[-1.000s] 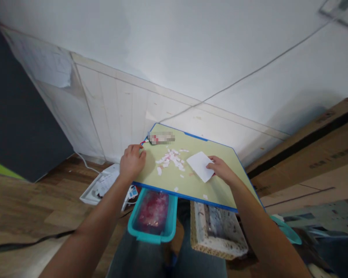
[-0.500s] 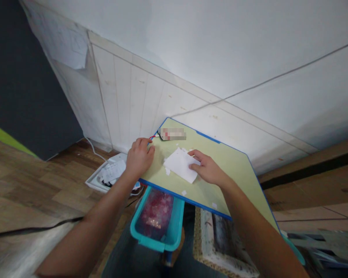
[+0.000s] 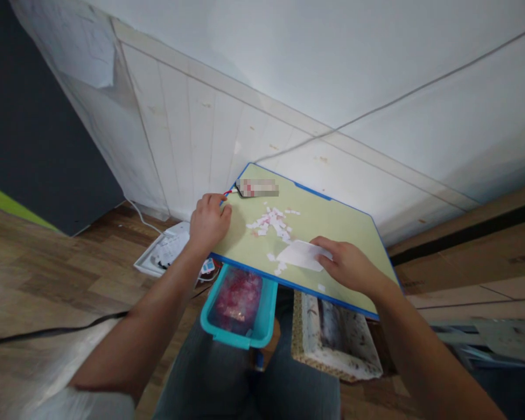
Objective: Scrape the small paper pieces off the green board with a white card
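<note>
My right hand [image 3: 343,261] pinches a white card [image 3: 301,255] by its right end, holding it low over the pale yellow tabletop [image 3: 336,221] with its blue rim. Left of the card lies a loose pile of small white and pinkish pieces [image 3: 272,220]. A few more white bits sit by the card's left tip and near the front edge. At the table's left edge, my left hand [image 3: 210,221] is closed around the rim, thumb on top. A phone-like object [image 3: 258,188], its face blurred out, lies at the back left with a red and white cord.
A turquoise basket [image 3: 269,324] holding a reddish see-through bag [image 3: 238,303] is below the table's front edge, above my legs. Right of it stands an open box [image 3: 332,332]. A white tray [image 3: 146,265] with cables lies on the floor. The wall [image 3: 192,128] borders the table's back.
My right hand has drawn the card to the right and toward me, uncovering the pile of small pieces. My left hand keeps its place on the table's edge. The view has shifted slightly.
</note>
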Motion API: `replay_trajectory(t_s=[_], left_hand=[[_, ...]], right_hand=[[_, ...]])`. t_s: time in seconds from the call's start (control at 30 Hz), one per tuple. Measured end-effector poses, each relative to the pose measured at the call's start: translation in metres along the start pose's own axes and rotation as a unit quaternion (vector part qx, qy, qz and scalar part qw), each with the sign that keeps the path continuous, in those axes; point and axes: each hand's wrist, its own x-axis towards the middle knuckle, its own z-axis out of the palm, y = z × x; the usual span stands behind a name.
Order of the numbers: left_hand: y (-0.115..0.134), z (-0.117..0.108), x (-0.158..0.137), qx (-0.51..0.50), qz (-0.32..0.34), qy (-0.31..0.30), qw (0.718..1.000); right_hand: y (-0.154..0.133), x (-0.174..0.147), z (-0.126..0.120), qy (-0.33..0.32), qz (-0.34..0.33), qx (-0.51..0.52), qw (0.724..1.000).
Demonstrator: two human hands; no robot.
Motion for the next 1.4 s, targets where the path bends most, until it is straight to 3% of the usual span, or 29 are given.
replay_trajectory(t_s=[0.2,0.3,0.5,0.77,0.93,1.17,1.4], left_hand=[[-0.001,0.003,0.002,0.013,-0.004,-0.006,1.0],[0.0,0.003,0.002,0.02,-0.004,-0.013,1.0],[0.0,0.004,0.002,0.031,-0.003,-0.011,0.999],[-0.002,0.004,0.002,0.004,-0.01,-0.015,1.0],[-0.003,0.005,0.002,-0.003,-0.007,-0.006,1.0],[0.001,0.0,0.002,-0.014,-0.007,-0.021,1.0],[0.004,-0.002,0.001,-0.004,-0.016,-0.021,1.0]], right_hand=[[0.034,-0.044,0.004,0.019,0.062,-0.031,0.997],[0.038,-0.055,0.001,0.033,0.078,-0.026,0.996],[-0.023,-0.025,-0.004,0.126,0.108,0.11,0.98],[-0.089,-0.008,0.041,0.077,0.19,0.338,0.919],[-0.116,-0.014,0.062,0.081,0.198,0.371,0.903],[-0.096,-0.052,0.073,0.131,0.302,0.388,0.861],[-0.061,-0.088,0.071,0.149,0.358,0.337,0.858]])
